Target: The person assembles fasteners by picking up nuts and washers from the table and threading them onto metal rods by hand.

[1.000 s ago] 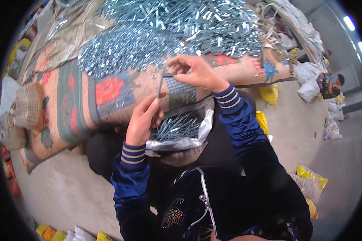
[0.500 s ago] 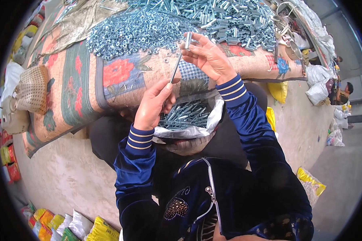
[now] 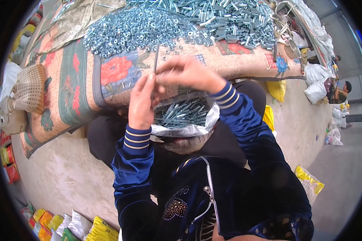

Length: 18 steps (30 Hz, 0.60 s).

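Observation:
My left hand (image 3: 141, 102) is closed around the lower part of a thin metal rod (image 3: 156, 58), which stands nearly upright above the fingertips. Close against it, my right hand (image 3: 189, 74) is smeared by motion, its fingers beside the rod and partly over the left fingertips. Whether a metal sleeve is in the right hand cannot be made out. Below both hands, a white-lined container (image 3: 181, 130) holds many threaded metal pieces (image 3: 185, 113). Beyond the hands lie a heap of nuts (image 3: 140, 30) and a heap of short metal tubes (image 3: 233, 22).
A patterned quilt (image 3: 82, 80) covers the work surface under the heaps. At its left edge sits a woven beige basket (image 3: 30, 88). Yellow bags (image 3: 276, 90) and white sacks (image 3: 315, 86) stand on the floor to the right. Another person (image 3: 342, 91) sits far off at right.
My right hand has come down and left from above the rod to meet my left hand. The rod has gone from slanted to nearly upright. The sleeve in my right fingers no longer shows.

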### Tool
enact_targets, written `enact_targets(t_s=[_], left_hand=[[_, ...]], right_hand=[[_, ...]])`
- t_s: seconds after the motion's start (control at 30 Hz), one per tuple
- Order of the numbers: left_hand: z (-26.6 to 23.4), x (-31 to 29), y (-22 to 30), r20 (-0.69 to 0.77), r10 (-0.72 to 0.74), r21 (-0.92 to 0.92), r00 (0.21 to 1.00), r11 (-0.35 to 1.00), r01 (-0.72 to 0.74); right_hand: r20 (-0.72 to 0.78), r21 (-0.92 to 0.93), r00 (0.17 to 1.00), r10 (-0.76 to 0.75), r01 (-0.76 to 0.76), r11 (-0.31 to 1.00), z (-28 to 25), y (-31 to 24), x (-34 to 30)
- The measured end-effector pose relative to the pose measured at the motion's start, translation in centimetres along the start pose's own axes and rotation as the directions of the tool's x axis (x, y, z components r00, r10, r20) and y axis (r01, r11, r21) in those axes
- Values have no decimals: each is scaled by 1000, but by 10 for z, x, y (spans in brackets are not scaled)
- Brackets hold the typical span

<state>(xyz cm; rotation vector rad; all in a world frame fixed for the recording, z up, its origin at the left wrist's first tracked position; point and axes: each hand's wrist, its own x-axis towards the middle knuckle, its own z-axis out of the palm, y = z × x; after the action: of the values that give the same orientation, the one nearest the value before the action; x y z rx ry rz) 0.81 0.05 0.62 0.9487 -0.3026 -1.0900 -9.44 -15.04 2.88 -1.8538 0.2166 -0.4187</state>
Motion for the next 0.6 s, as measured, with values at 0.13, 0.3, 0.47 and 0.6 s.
enact_targets(t_s=[0.13, 0.3, 0.47, 0.6], left_hand=[[-15, 5, 3, -3, 63, -7, 998, 998, -63], [-10, 5, 0, -59, 20, -3, 998, 1000, -21], [-14, 6, -2, -61, 17, -32, 998, 999, -19], [-15, 7, -2, -44, 4, -37, 999, 999, -6]], right_hand=[[-490, -649, 850, -193, -208, 731, -89, 41, 10], [-454, -854, 830, -325, -302, 423, -87, 64, 11], [-347, -845, 897, -273, -173, 506, -66, 54, 16], [-366, -852, 845, -389, -137, 505, -70, 51, 20]])
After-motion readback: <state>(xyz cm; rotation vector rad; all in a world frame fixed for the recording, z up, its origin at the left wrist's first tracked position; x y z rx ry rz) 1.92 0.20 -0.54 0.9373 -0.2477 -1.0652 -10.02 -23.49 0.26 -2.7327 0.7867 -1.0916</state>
